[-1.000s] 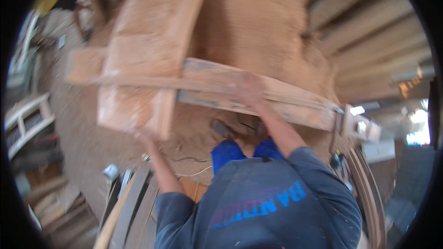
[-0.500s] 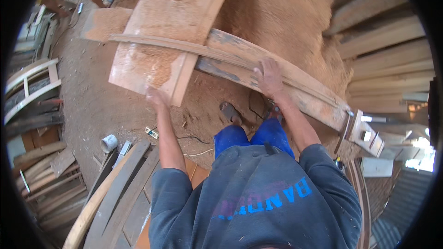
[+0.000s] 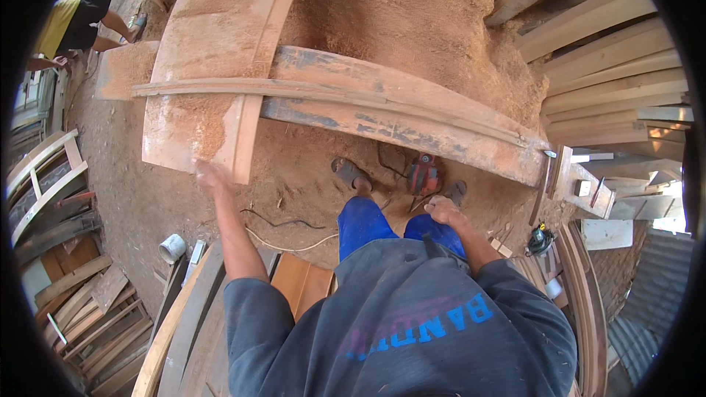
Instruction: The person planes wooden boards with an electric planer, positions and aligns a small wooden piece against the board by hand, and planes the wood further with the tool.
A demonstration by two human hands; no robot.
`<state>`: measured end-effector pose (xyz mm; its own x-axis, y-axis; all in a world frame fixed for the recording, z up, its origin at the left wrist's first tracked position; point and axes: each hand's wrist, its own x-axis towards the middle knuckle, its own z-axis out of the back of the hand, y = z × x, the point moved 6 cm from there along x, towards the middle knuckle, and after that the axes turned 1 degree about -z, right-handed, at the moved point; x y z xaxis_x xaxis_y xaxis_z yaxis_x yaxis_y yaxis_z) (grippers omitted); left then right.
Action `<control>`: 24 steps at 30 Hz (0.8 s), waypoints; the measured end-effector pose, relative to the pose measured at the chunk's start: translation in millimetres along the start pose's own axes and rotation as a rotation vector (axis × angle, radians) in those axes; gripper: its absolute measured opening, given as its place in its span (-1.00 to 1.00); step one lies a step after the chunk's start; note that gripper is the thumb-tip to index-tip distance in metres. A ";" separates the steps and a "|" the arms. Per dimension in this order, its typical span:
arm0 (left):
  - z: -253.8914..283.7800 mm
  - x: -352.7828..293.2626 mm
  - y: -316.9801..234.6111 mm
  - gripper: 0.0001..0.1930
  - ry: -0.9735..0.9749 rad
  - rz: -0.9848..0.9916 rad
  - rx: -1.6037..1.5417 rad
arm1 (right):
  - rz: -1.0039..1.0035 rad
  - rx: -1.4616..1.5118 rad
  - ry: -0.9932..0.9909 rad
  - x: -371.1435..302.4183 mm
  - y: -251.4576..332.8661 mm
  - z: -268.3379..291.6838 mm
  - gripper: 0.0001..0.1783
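My left hand grips the near edge of a wide, pale wooden board, which has sawdust scattered over it. A narrow wooden strip crosses the board and runs along a worn, heavy plank with dark stains. My right hand is curled closed over my right knee, apart from the wood; whether anything is in it is hidden. Just beyond that hand, a red power tool sits on the ground between my sandalled feet.
Sawdust is heaped beyond the plank. Timber planks are stacked at right. A wooden block fixture stands at the plank's right end. A cable and a white cup lie at left. Another person is at far left.
My right hand has left the strip on the plank and come back to my knee. The left hand stays at the board's edge. The view has shifted, bringing the red power tool into fuller sight.
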<state>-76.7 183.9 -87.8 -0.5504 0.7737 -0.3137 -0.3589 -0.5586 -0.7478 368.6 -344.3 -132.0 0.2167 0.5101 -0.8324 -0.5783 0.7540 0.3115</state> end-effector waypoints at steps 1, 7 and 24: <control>0.7 -4.2 2.2 -0.21 -0.015 -0.008 -0.010 | -0.048 -0.028 0.039 12.2 -25.1 -14.5 -0.50; 33.2 23.2 3.1 -0.24 -0.050 -0.168 0.002 | -0.104 0.242 0.079 101.4 -136.4 -73.2 -0.51; 28.8 -20.5 -47.2 -0.30 -0.113 -0.126 0.063 | -0.443 0.398 -0.093 301.9 -264.9 -244.9 -0.59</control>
<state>-70.2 185.8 -29.2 -0.5780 0.8022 -0.1494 -0.4750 -0.4796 -0.7378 394.6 -491.4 -578.0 0.4486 0.1325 -0.8839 -0.0825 0.9909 0.1066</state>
